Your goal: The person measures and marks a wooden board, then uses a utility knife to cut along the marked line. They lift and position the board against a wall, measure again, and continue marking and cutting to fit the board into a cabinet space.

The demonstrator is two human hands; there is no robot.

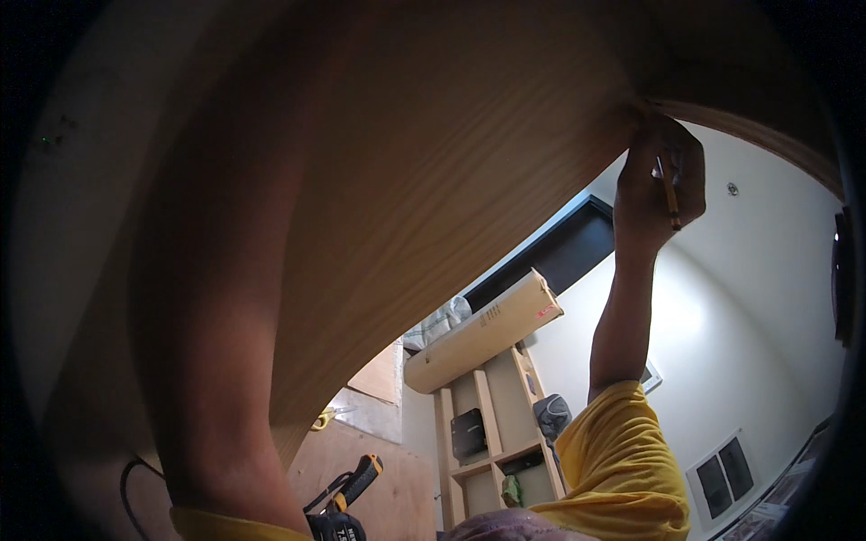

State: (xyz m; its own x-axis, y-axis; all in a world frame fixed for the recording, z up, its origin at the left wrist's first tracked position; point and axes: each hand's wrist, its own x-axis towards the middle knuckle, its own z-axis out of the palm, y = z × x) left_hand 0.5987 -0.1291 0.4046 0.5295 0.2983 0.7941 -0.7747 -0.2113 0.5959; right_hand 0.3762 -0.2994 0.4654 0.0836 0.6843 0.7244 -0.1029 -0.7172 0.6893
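The person's right hand [663, 185] is gripping a short orange pencil [669, 191] against the edge of a large light-brown wood-grain panel [433, 171] overhead. Their left hand is hidden above the raised forearm, so its grip is unclear.

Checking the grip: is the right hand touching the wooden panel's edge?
Touching. The head view shows the right hand, holding a pencil, with fingertips pressed against the wooden panel edge.

The person wears a yellow shirt with short sleeves [622, 451]. Both arms are bare, with no gloves on.
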